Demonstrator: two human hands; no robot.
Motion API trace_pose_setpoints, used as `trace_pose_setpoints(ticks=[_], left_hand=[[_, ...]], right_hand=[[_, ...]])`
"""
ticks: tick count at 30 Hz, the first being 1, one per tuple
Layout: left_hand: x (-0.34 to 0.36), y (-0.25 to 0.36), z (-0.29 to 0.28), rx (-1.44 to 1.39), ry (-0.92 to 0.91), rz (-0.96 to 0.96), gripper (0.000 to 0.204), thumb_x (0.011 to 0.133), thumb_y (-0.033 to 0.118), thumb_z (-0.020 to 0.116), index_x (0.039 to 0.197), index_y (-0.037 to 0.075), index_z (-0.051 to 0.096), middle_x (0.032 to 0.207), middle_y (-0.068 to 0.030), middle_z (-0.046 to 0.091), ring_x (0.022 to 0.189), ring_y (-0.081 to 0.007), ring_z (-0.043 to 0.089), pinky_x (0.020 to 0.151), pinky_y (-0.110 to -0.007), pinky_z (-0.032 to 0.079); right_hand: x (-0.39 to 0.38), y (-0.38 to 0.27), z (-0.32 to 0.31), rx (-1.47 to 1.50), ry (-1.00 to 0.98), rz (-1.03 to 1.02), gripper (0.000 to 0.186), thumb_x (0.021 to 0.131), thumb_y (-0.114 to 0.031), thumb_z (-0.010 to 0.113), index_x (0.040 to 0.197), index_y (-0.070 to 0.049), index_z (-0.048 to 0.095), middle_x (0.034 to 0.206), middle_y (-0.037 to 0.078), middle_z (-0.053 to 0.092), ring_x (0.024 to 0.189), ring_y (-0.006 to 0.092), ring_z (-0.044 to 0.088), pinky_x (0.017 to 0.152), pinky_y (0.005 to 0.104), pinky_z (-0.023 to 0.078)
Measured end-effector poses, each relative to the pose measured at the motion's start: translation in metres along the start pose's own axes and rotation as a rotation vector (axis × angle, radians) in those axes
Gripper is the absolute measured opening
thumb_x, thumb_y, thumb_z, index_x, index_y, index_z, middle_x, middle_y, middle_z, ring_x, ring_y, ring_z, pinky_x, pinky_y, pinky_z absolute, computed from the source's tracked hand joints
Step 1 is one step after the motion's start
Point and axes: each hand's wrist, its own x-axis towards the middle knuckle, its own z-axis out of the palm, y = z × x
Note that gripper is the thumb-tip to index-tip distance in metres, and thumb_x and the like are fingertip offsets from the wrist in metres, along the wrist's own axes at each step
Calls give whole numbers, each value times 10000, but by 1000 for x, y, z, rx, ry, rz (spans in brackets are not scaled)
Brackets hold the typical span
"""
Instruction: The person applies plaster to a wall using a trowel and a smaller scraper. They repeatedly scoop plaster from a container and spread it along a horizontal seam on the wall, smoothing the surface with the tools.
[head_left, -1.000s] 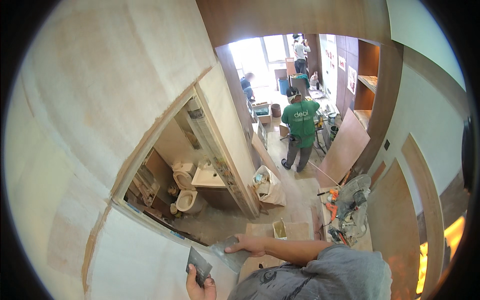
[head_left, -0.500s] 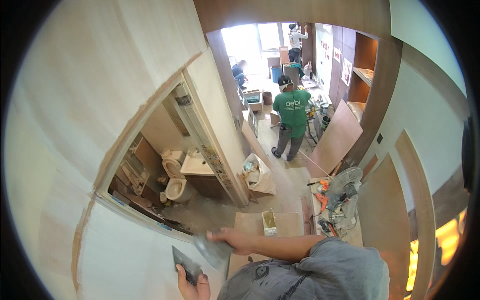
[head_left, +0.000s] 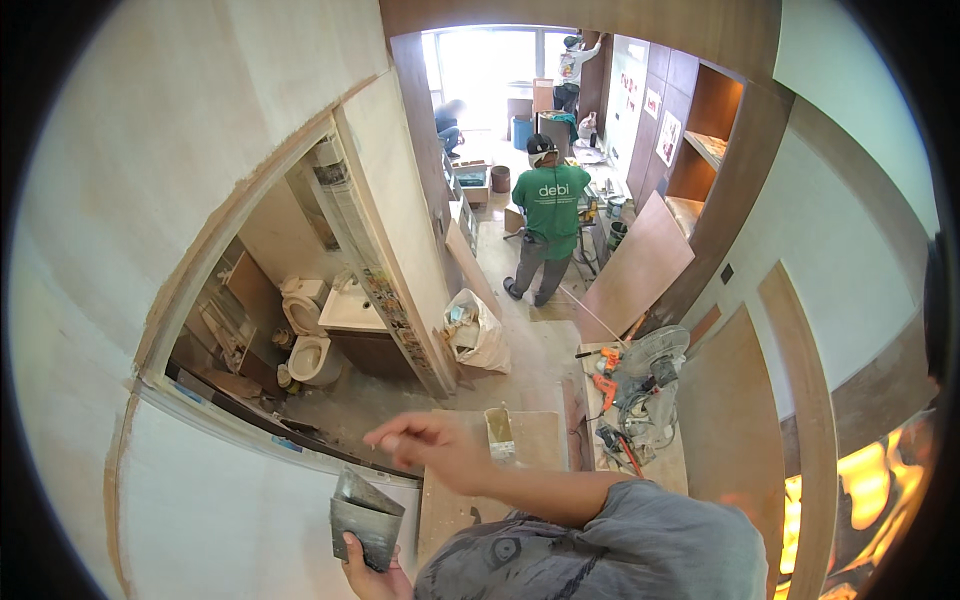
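Note:
Two flat grey metal putty scrapers (head_left: 368, 528) stand together in my left hand (head_left: 378, 578), one overlapping the other, with my thumb and fingers closed at their lower end. They are in front of the white wall panel at the lower left. Reaching across from the right, my right hand (head_left: 438, 452) is above and to the right of the scrapers, apart from them. It holds nothing and its fingers are partly stretched out. Just beyond that hand, a small white container with yellowish-brown stuff (head_left: 500, 437) stands on a light board (head_left: 540, 430).
Left, a doorway opens onto a bathroom with a toilet (head_left: 310, 358) and sink (head_left: 355, 302). A full white sack (head_left: 480, 335) stands past it. Right are orange power tools (head_left: 605, 388), a dusty fan (head_left: 650, 355) and leaning boards (head_left: 735, 420). A co-worker in green (head_left: 550, 205) stands ahead; two others are farther back.
My right hand has let go of its scraper, which now sits with the other in my left hand. The right hand has moved slightly up and left. The view has shifted a little.

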Motion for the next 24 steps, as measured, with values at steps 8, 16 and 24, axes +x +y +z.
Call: trace_pose_setpoints(ticks=[8, 16, 24], left_hand=[[5, -1, 5, 60, -73, -112, 414, 1039, 374, 639, 1254, 21, 636, 1120, -86, 709, 938, -214, 686, 788, -350, 551], [9, 3, 19, 119, -81, -154, 406, 1049, 378, 623, 1217, 9, 647, 1091, -88, 705, 947, -211, 671, 798, -347, 536], [8, 1, 19, 119, -75, -122, 434, 1054, 395, 610, 1233, 0, 637, 1076, -77, 689, 921, -205, 643, 804, -341, 520]], right_hand=[[-43, -175, 32, 24, -721, -1274, 162, 989, -265, 701, 936, -114, 730, 674, 51, 602, 483, 157, 470, 488, 299, 375], [-49, -169, 49, 76, -567, -1430, 208, 953, -263, 775, 862, -77, 768, 631, 41, 584, 415, 120, 414, 418, 285, 307], [-62, -175, 41, 176, -656, -1224, 202, 873, -156, 844, 735, -64, 729, 566, 15, 534, 384, 101, 387, 414, 267, 288]])
